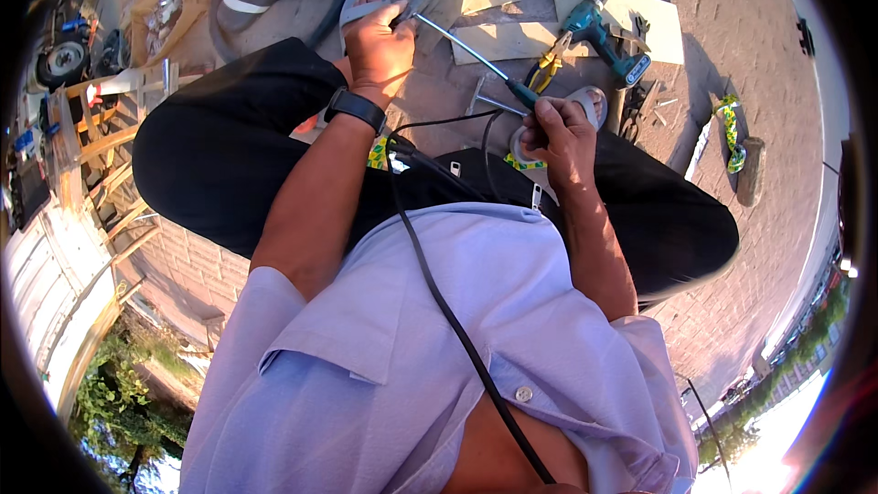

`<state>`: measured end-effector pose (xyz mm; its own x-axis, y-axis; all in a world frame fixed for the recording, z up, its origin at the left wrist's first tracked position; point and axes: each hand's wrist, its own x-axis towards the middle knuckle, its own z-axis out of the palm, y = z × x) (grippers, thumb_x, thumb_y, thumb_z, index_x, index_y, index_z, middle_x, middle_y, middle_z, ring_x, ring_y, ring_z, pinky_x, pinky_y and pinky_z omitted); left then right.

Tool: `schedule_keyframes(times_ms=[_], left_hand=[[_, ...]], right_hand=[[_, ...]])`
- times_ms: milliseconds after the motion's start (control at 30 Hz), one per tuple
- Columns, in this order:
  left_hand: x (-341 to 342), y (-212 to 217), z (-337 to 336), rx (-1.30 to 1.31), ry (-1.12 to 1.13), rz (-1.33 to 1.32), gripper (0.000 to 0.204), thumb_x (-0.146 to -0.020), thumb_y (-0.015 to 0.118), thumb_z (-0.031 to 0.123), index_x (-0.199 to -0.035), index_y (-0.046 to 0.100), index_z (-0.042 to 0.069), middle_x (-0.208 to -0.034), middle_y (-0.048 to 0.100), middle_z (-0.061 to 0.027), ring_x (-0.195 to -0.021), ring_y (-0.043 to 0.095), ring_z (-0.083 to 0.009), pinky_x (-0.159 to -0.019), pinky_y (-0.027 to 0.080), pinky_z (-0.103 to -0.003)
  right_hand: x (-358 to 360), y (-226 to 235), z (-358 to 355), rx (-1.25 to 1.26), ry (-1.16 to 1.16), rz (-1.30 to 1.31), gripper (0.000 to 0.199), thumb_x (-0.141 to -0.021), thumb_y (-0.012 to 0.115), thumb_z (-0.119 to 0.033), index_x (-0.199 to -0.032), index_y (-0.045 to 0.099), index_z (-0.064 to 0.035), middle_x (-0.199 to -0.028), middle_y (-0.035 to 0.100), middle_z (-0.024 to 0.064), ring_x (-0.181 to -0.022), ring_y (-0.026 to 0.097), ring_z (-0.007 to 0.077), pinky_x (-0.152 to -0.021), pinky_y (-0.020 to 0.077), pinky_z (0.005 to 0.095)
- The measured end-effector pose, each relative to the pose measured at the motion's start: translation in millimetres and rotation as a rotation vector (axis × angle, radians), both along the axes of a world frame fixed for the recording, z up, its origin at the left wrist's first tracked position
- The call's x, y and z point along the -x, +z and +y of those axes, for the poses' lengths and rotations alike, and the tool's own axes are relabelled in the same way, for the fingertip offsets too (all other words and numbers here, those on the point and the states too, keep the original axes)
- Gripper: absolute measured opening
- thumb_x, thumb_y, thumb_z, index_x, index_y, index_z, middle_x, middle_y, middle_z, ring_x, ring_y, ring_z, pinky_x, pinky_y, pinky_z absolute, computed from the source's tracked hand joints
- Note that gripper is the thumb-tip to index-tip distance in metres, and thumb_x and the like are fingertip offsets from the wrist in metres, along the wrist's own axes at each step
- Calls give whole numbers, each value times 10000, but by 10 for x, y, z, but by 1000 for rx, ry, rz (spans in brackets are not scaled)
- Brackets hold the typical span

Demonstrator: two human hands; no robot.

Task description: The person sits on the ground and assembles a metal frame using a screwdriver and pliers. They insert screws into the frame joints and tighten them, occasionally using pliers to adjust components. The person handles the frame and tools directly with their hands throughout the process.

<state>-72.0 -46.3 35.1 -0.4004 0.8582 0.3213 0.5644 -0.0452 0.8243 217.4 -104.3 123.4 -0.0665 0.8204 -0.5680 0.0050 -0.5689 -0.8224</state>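
My right hand (562,135) is closed on the dark green handle of a screwdriver (466,48). Its long metal shaft slants up and left, ending close to my left hand (380,50). That hand, with a dark watch (355,112) on its wrist, is curled into a fist. What its fingers hold, if anything, is hidden. Below the shaft, a thin metal T-shaped piece (476,99) sits near my right fingers. Pliers with yellow and black handles (546,66) lie just beyond the right hand, beside a teal cordless drill (593,29).
Flat wooden pieces (654,23) lie on the brick paving ahead. At right are a green-yellow braided rope (732,134) and a short wooden block (751,172). A black cable (430,279) crosses my shirt. At far left stand wooden slats (110,142) and a cardboard box (169,5).
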Motion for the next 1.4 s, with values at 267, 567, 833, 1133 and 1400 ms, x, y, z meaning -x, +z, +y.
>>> schedule_keyframes(times_ms=[267,567,833,1133,1400], left_hand=[[34,-8,39,-40,-29,24,267,-783,783,110,-1029,781,9,-1010,715,-276,-1088,682,-401,-1090,446,-414],[-105,315,-66,152,-31,-63,323,-800,774,-11,-1123,752,-24,-1268,696,-249,-1281,635,-280,-1142,416,-356],[-166,365,-113,7,-51,147,253,-809,760,68,-1057,756,15,-1000,745,-204,-935,732,-362,-829,583,-386],[-307,367,-179,53,-77,71,303,-797,713,20,-1100,729,21,-1092,730,-180,-989,702,-369,-855,576,-413],[-354,458,-213,113,-84,23,317,-799,712,-31,-1114,729,2,-1085,740,-197,-984,723,-364,-854,588,-392]], right_hand=[[73,101,-26,-176,42,-122,277,-1010,672,-259,-1134,623,-16,-905,644,77,-734,616,124,-668,514,308],[-187,-123,22,304,-83,509,268,-1013,671,-281,-1086,596,-34,-832,599,48,-667,580,134,-621,480,288],[-116,0,13,-2,-71,5,202,-977,695,-164,-1033,650,25,-838,631,60,-651,606,130,-573,492,274],[-334,-179,-46,192,-86,223,255,-988,672,-224,-1135,630,-20,-920,644,54,-758,608,140,-612,477,289],[-512,-357,-65,376,-51,282,282,-1009,649,-270,-1158,639,-32,-799,586,27,-616,556,127,-576,462,265]])
